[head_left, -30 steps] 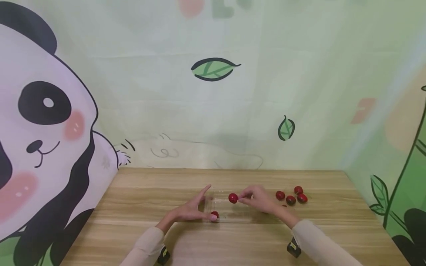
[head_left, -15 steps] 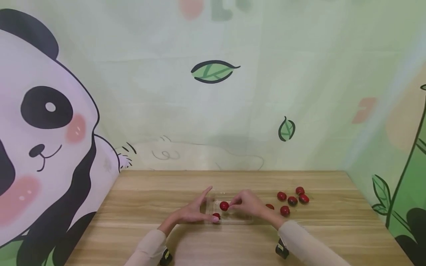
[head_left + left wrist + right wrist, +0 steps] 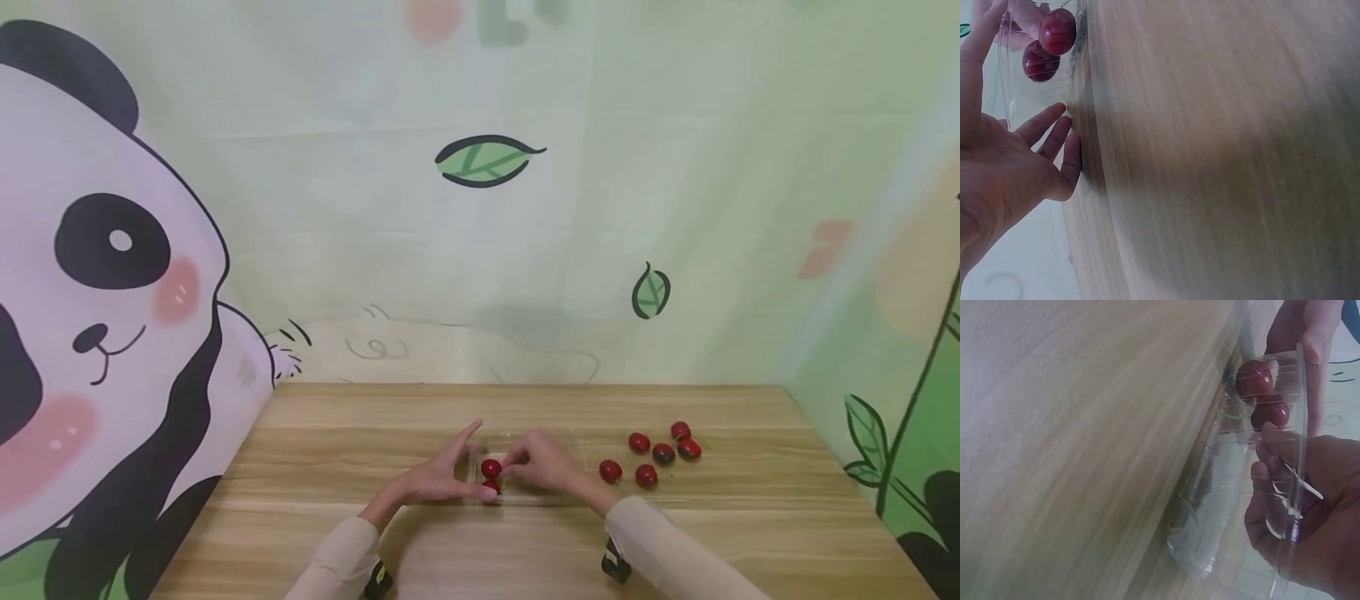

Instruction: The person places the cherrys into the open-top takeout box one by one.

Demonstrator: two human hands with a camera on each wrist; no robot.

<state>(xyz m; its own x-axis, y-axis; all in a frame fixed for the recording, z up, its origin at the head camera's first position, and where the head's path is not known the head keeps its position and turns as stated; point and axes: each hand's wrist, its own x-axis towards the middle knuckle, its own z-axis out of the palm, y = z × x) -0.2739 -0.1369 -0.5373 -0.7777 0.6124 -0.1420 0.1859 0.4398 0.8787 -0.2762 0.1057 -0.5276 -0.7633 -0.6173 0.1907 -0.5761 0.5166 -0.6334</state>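
Two dark red cherries lie at the left end of a clear plastic box [image 3: 1210,481], the upper cherry [image 3: 491,468] just beyond the nearer cherry [image 3: 1254,380]. My right hand [image 3: 543,462] reaches down into the box with curled fingers, thumb and fingertips pinching at the upper cherry's right side. Pale fingernails [image 3: 1275,528] show through the wall in the right wrist view. My left hand [image 3: 435,477] rests around the box's left end, thumb along the near rim. Its other fingers [image 3: 1054,140] are extended and spread beside the wall in the left wrist view.
Several loose cherries [image 3: 663,453] lie on the wooden table [image 3: 337,417] to the right of the box, some with stems. A backdrop printed with a panda [image 3: 120,242] and leaves stands behind the table. Black cameras [image 3: 617,562] are strapped at both wrists.
My right hand has carried its cherry leftward and down into the box, beside the other one. Loose cherries that the right arm covered now show. My left hand has stayed at the box's end.
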